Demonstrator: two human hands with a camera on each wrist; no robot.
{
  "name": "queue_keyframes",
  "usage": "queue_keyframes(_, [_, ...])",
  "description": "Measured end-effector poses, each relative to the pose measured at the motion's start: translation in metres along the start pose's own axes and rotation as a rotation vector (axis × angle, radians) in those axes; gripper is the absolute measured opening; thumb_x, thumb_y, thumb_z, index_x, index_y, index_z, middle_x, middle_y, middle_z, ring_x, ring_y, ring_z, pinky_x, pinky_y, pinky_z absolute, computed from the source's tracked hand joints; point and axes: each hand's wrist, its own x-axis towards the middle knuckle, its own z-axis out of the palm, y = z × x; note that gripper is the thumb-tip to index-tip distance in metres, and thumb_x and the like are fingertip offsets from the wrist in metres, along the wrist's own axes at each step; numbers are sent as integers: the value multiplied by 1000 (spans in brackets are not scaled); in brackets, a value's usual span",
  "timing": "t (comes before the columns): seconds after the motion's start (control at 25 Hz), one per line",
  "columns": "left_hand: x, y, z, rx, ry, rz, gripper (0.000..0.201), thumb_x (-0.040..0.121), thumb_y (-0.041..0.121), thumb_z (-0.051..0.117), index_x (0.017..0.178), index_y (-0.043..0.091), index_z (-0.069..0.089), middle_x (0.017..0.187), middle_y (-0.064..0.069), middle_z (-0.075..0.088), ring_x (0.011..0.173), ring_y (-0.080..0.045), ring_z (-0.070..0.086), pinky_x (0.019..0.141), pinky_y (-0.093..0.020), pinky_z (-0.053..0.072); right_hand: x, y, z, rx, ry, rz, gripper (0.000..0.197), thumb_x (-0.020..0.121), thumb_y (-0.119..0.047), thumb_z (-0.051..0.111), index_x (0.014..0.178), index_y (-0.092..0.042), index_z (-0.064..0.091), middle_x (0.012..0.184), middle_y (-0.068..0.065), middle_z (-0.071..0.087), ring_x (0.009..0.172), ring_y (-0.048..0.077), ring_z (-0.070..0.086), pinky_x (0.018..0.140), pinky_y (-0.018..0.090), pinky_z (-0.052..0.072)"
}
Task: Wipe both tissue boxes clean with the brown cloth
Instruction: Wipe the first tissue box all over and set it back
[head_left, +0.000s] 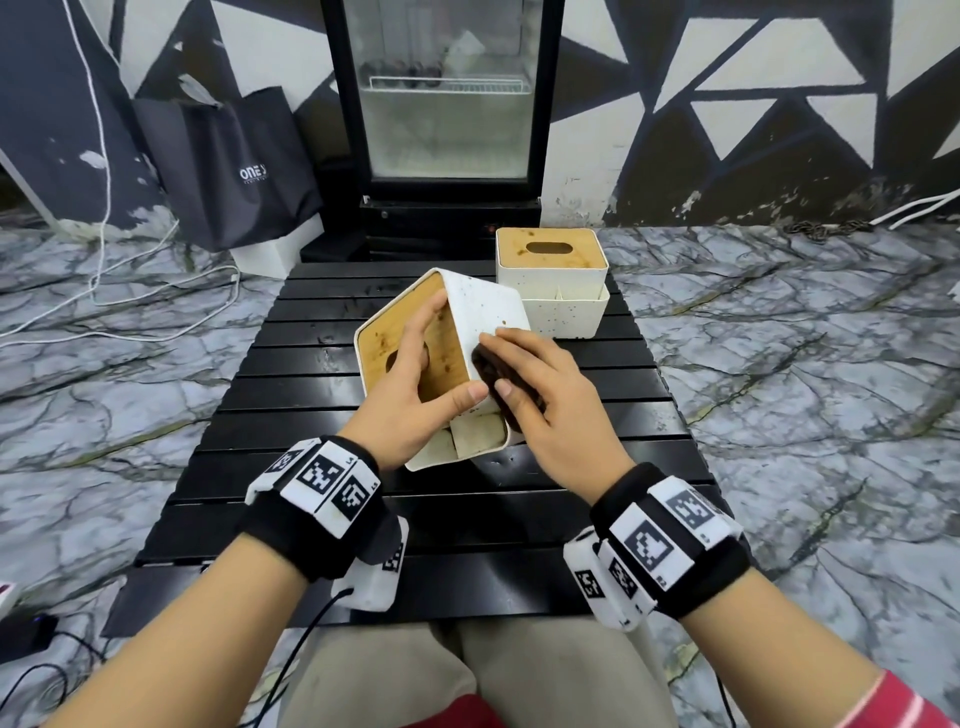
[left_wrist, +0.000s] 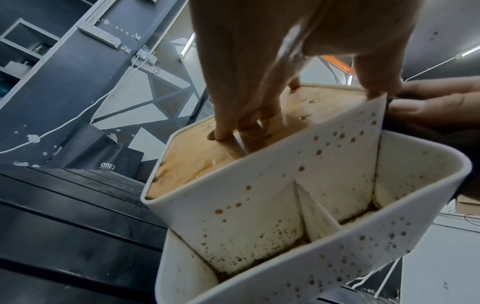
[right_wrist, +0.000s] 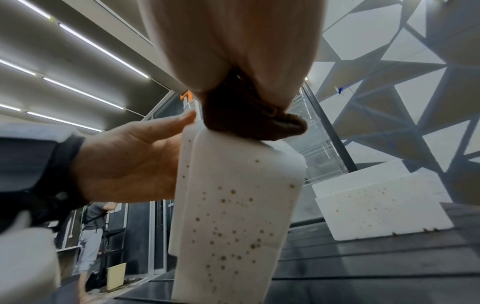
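A white speckled tissue box (head_left: 483, 306) with a stained wooden lid (head_left: 395, 338) is tilted over the black slatted table (head_left: 441, 519). My left hand (head_left: 415, 379) grips it, fingers hooked into the lid's slot and thumb on the white edge; the left wrist view shows the same box (left_wrist: 259, 195) and its side compartments. My right hand (head_left: 535, 384) presses the bunched brown cloth (head_left: 485, 370) against the box's white side; the cloth (right_wrist: 246, 117) sits on the box (right_wrist: 233, 205) in the right wrist view. The second tissue box (head_left: 553, 275) stands upright behind, also seen as the far box (right_wrist: 381, 209).
A glass-door fridge (head_left: 447, 104) stands behind the table, a dark bag (head_left: 234, 166) to its left. White cables (head_left: 104, 208) run over the marble floor (head_left: 779, 338). A person (right_wrist: 91, 226) stands in the background of the right wrist view.
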Motion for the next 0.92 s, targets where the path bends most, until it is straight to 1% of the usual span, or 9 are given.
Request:
queue_keyframes(0.2, [0,5,0,-19,-18,8,90,72,46,66,144,41,12,145,17,29,133,-15,39,110,-45,35,8,3,-3,-12,6,1,42,89,-23,45,130,-25,47,132,-4,46,123,15,38,107,23,27])
queue_keyframes(0.4, [2,5,0,4,-33,0,89,73,48,66,144,42,11,150,12,26,136,-15,35,112,-46,32,6,-4,3,28,27,-38,41,89,-19,46,130,-24,48,131,-4,46,123,16,38,107,20,27])
queue_keyframes(0.48, [4,7,-1,0,-44,-3,87,76,42,67,143,42,12,145,20,28,133,-12,38,111,-41,35,13,-1,1,40,24,-29,41,89,-21,46,130,-26,48,129,-8,45,123,16,39,107,23,28])
queue_keyframes(0.56, [4,10,-1,-26,-40,-9,85,78,31,66,143,39,12,135,30,31,126,-7,45,105,-32,41,12,6,0,32,23,-7,42,89,-22,45,130,-28,47,127,-11,44,124,15,39,106,23,28])
queue_keyframes(0.64, [4,7,-1,-51,-20,-18,88,76,30,67,143,39,12,131,32,33,120,-6,49,99,-28,46,4,14,1,18,28,26,42,89,-23,45,130,-28,47,128,-11,44,124,13,38,106,20,26])
queue_keyframes(0.72, [2,6,-3,-73,5,-27,90,71,39,69,140,48,12,136,24,36,121,-11,49,98,-31,47,-9,18,4,15,59,26,40,90,-26,44,130,-28,47,128,-12,43,124,10,37,106,15,25])
queue_keyframes(0.8, [3,6,-3,-106,8,-51,85,69,45,66,133,61,14,144,6,37,125,-16,47,96,-34,49,-19,18,5,21,81,16,41,89,-29,41,129,-27,47,128,-13,42,122,5,36,106,11,22])
queue_keyframes(0.84, [4,6,-2,-130,14,-67,81,70,44,66,129,65,15,145,1,37,126,-18,47,91,-30,51,-21,18,6,21,80,13,41,89,-28,41,129,-27,47,128,-13,42,122,3,35,105,10,22])
queue_keyframes(0.92, [7,7,-1,-164,46,-87,76,71,43,64,124,69,17,145,0,39,125,-18,47,77,-19,52,-22,16,8,17,73,2,40,90,-25,42,130,-26,47,128,-12,42,121,2,33,106,10,21])
